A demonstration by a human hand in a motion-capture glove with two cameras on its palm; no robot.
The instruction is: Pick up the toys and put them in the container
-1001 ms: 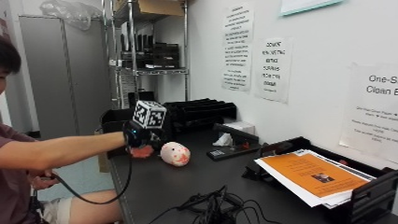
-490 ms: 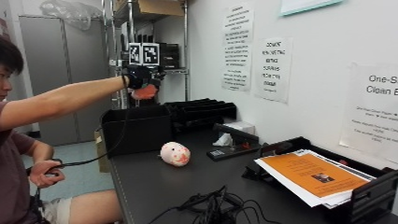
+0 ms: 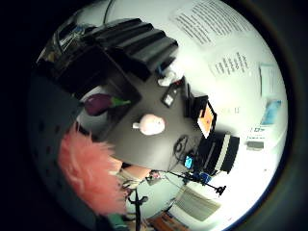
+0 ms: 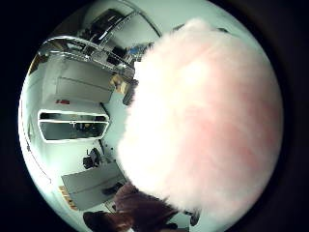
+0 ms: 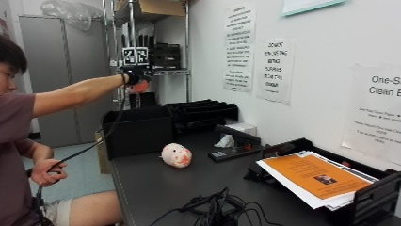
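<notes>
My gloved right hand (image 5: pixel 132 76) is raised high at the end of an outstretched arm, above the black container (image 5: pixel 139 135) at the table's far left end. Its fingers curl round a fluffy pink toy (image 5: pixel 141 86), which fills the thumb side palm view (image 4: pixel 203 121) and shows at the edge of the other palm view (image 3: pixel 91 168). A pink pig toy (image 5: pixel 176 155) lies on the black table just in front of the container, also seen from above (image 3: pixel 150 125). Inside the container (image 3: pixel 82 72) lies a purple eggplant toy (image 3: pixel 98 103).
Black stacked trays (image 5: pixel 204 113) stand behind the container by the wall. A stapler-like item and tissue (image 5: pixel 228 143) lie mid-table. A tray with orange paper (image 5: pixel 313 176) sits at the right, and tangled cables (image 5: pixel 216 209) lie near the front edge. A metal shelf (image 5: pixel 156 52) stands behind.
The hand has risen from table level beside the pig toy to high above the container, carrying the fluffy pink toy. The pig toy has stayed in place.
</notes>
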